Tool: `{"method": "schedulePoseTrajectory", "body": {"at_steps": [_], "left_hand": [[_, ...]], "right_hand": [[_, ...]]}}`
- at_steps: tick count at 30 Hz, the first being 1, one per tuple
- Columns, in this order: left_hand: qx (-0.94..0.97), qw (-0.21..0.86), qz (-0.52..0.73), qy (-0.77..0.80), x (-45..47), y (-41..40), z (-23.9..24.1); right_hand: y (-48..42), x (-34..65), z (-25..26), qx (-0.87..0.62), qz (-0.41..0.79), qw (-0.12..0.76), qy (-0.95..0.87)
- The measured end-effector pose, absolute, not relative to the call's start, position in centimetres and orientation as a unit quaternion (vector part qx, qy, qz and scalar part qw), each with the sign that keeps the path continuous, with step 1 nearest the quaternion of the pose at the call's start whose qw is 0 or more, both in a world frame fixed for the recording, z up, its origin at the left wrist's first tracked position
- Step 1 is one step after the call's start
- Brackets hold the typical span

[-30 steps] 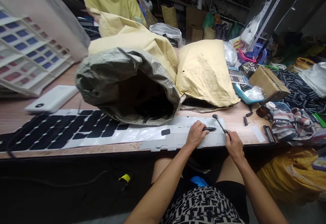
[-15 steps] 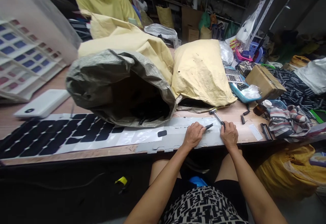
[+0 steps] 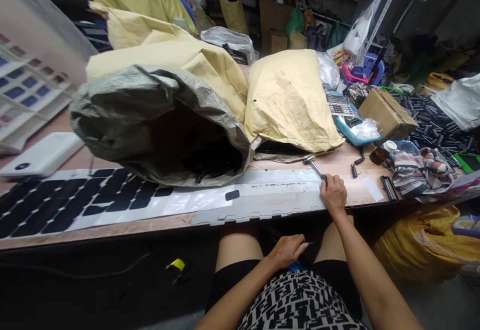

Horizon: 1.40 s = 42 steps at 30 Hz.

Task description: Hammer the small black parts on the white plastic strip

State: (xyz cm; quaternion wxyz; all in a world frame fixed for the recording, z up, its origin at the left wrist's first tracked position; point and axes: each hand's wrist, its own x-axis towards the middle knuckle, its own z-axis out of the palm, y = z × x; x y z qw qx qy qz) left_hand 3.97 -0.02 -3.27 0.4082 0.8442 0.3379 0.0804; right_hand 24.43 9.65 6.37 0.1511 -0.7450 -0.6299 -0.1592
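Observation:
My right hand [image 3: 333,195] rests on the right end of a long grey metal strip [image 3: 262,205] at the table's front edge and grips the handle of a small hammer [image 3: 314,164], whose head lies on the wood beyond the strip. My left hand [image 3: 287,251] is below the table edge, between my knees, pinching a thin dark piece that pokes out to the right. A grey woven sack [image 3: 161,120] lies open toward me behind the strip, with black parts inside.
A flexible panel of black cells [image 3: 75,200] lies left on the table beside a white power bank [image 3: 41,154]. Yellow sacks [image 3: 292,100], a calculator [image 3: 337,105], a cardboard box [image 3: 386,112], a striped cloth [image 3: 420,172] and black parts crowd the right. A person in yellow sits behind.
My left hand has left the metal strip and dropped below the table edge to my lap with the thin dark piece. My right hand stays on the hammer handle. The view shifted right.

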Motion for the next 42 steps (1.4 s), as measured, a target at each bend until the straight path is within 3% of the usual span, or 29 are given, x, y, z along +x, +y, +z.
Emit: {"method": "schedulePoseTrajectory", "body": {"at_steps": [5, 10, 13, 15, 18, 21, 27, 32, 36, 38, 42], "left_hand": [[0.748, 0.457, -0.04, 0.48, 4.4, 1.4, -6.5], [0.806, 0.443, 0.102, 0.379, 4.6, 1.2, -3.7], [0.869, 0.325, 0.262, 0.265, 3.4, 1.5, -0.2], [0.853, 0.217, 0.38, 0.284, 1.5, 3.1, 2.2], [0.72, 0.071, 0.505, 0.47, -3.3, 7.8, 5.5], [0.546, 0.01, 0.47, 0.694, -8.7, 13.3, 7.5], [0.414, 0.088, 0.319, 0.848, -13.8, 18.3, 6.7], [0.397, 0.103, 0.386, 0.827, -14.2, 17.5, 5.7], [0.446, 0.024, 0.496, 0.745, -10.8, 14.8, 6.2], [0.55, 0.058, 0.504, 0.663, -7.2, 13.3, 6.5], [0.741, 0.182, 0.401, 0.508, 0.5, 11.4, 6.3]], "right_hand": [[9.6, 24.3, 6.7, -0.745, -0.161, 0.147, -0.63], [9.7, 24.4, 6.9, -0.743, -0.163, 0.153, -0.631], [9.8, 24.5, 6.8, -0.74, -0.165, 0.152, -0.633], [9.8, 24.5, 6.8, -0.739, -0.166, 0.151, -0.635], [9.9, 24.5, 6.8, -0.739, -0.163, 0.155, -0.635], [9.9, 24.6, 6.7, -0.738, -0.163, 0.158, -0.635], [9.9, 24.7, 6.5, -0.74, -0.168, 0.156, -0.633], [9.8, 24.5, 6.6, -0.743, -0.165, 0.147, -0.632], [9.8, 24.4, 6.6, -0.744, -0.158, 0.145, -0.633], [9.8, 24.4, 6.6, -0.744, -0.159, 0.145, -0.633], [9.7, 24.4, 6.5, -0.744, -0.162, 0.15, -0.63]]}}
